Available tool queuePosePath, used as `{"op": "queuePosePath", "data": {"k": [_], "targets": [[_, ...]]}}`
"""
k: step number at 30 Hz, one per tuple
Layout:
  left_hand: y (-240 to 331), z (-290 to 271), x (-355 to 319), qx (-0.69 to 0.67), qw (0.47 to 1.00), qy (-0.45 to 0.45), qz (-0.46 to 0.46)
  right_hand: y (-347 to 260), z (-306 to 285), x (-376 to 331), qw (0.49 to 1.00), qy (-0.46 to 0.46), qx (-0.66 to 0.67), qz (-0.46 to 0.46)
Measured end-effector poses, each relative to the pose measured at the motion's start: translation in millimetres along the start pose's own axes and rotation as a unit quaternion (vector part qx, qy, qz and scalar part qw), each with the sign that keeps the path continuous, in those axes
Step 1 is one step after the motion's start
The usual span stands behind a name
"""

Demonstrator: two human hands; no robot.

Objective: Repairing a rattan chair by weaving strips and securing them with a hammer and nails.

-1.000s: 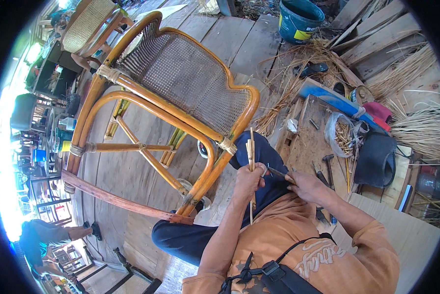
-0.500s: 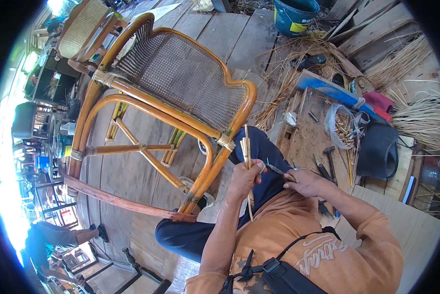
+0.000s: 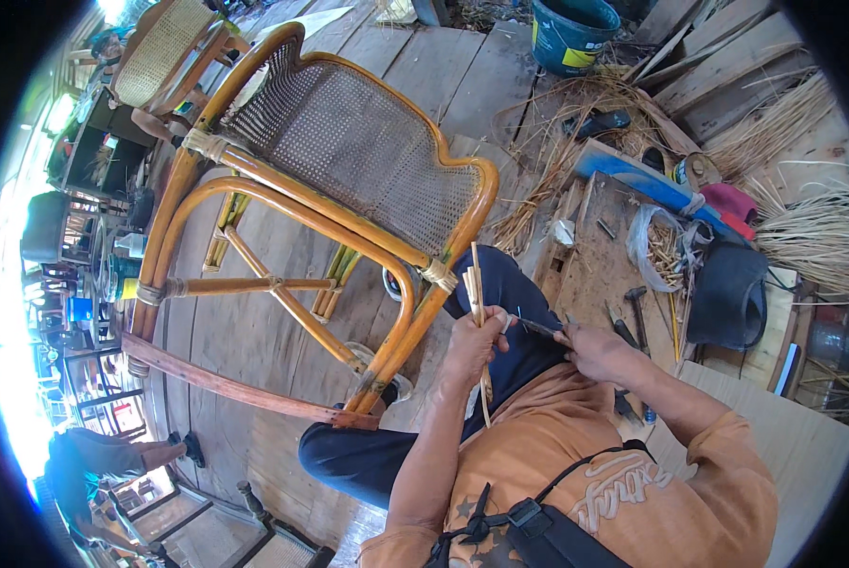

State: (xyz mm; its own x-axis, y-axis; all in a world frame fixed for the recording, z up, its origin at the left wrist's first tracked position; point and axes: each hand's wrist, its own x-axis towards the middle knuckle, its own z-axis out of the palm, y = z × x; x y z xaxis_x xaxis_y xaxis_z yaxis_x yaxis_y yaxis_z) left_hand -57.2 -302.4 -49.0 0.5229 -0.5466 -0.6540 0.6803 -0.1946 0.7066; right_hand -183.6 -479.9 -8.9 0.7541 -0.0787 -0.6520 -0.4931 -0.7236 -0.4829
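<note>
My left hand (image 3: 472, 348) is closed round a small bundle of pale rattan strips (image 3: 477, 284), which stands roughly upright above my lap and pokes out below the fist. A light wrapping shows on a finger of that hand. Just to the right, my right hand (image 3: 597, 353) grips a knife (image 3: 538, 328) with a thin dark blade pointing toward the left hand; its handle is mostly hidden in the fist. In front of me a rattan chair (image 3: 349, 118) with woven cane lies tipped over, its bent poles bound at the joints. A reddish curved wooden piece (image 3: 235, 385) runs across its near end.
On the right, a wooden board (image 3: 590, 241) carries a hammer (image 3: 637, 308), pliers and a plastic bag of short sticks (image 3: 659, 241). Loose rattan fibres (image 3: 813, 232) lie beyond. A dark green bucket (image 3: 571, 38) stands at the back. Another person (image 3: 93, 464) is at the far left.
My right hand has shifted slightly right with the knife, drawing the blade a little away from my left hand. The left hand keeps its hold on the strips.
</note>
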Motion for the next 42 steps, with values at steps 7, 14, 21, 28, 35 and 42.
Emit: {"op": "queuePosePath", "data": {"k": [7,14,21,28,35,42], "targets": [[-5.5,2.7,7.8,0.016,1.0,0.0,-0.009,6.2,5.4,4.3,0.998,0.023,-0.05,-0.008],[2.0,8.7,4.7,0.065,0.998,0.023,-0.014,4.2,-0.6,0.5,0.999,0.048,-0.002,-0.011],[3.8,4.4,-0.1,0.046,0.998,0.04,0.002,-3.3,-10.5,-8.0,0.999,0.033,-0.001,-0.01],[4.5,4.9,-1.0,0.034,0.999,0.028,-0.01,-7.0,-7.3,1.8,0.998,0.035,0.003,-0.055],[2.1,3.9,3.1,0.049,0.998,0.033,-0.015,-0.5,1.6,7.5,0.995,0.046,0.027,-0.083],[3.0,5.4,4.7,0.062,0.997,0.045,-0.015,-3.9,-2.4,4.2,0.995,0.047,0.043,-0.081]]}}
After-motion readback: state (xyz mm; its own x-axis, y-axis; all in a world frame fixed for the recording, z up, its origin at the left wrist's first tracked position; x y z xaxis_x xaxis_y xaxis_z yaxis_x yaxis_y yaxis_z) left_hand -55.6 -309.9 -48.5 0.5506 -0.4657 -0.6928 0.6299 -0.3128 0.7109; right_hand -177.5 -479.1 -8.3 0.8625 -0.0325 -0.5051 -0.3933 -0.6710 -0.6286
